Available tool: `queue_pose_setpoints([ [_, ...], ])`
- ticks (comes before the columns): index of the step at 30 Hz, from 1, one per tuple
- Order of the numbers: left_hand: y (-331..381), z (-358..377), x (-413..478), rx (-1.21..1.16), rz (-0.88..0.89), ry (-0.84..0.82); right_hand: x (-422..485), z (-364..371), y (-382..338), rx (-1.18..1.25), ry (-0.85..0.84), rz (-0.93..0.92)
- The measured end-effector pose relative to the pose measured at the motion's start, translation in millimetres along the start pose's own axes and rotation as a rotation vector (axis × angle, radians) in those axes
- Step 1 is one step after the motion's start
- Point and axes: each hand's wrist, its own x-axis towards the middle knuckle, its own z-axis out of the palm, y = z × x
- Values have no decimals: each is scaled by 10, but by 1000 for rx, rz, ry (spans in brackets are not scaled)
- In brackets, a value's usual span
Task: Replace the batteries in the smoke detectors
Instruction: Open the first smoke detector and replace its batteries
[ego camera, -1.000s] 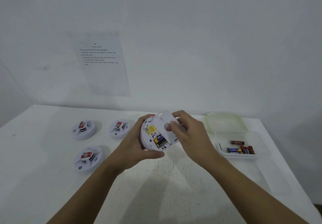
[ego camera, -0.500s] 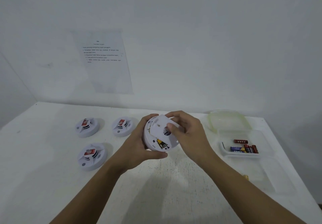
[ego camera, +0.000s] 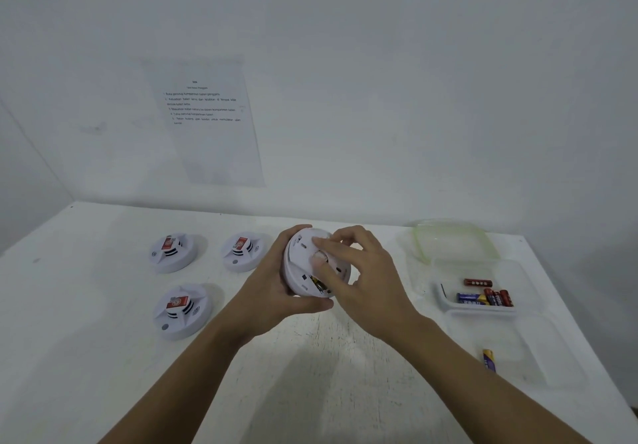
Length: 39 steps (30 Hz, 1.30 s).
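I hold a white round smoke detector above the table, its back side turned toward me. My left hand grips its body from the left and below. My right hand presses a white back cover onto it with thumb and fingers. A sliver of a battery shows in the gap under the cover. Three more detectors lie face up on the left: one, another, and a third.
A clear plastic container at the right holds several red and blue batteries. Its green-rimmed lid lies behind it. A second clear container nearer me holds one battery. A printed sheet hangs on the wall.
My right hand has brought the back cover over the open battery compartment, hiding the yellow label and most of the battery. The detector tilted slightly left.
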Motion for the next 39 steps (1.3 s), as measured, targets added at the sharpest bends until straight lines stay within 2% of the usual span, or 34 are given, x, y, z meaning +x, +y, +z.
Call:
queue_pose_setpoints([
  [3,-11,-13,6,0,8,9,18,-63,0,-41,-61,-12],
  [9,-16,4,29,-5,28,14,83,-109,-23,-89,-44,-25],
  [15,-21,-9,71,-68,56,1,147,-84,-50,-4,-19,-4],
  [22,-38,-9,106,7,53,24,223,-140,-69,-24,-7,77],
  [27,-29,-1,152,9,45,24,275,-193,-85,101,-9,142],
  [33,23,23,169,-9,61,23,286,-133,-62,115,30,194],
  [39,109,-14,174,-44,74,3,267,-161,-71,35,72,56],
])
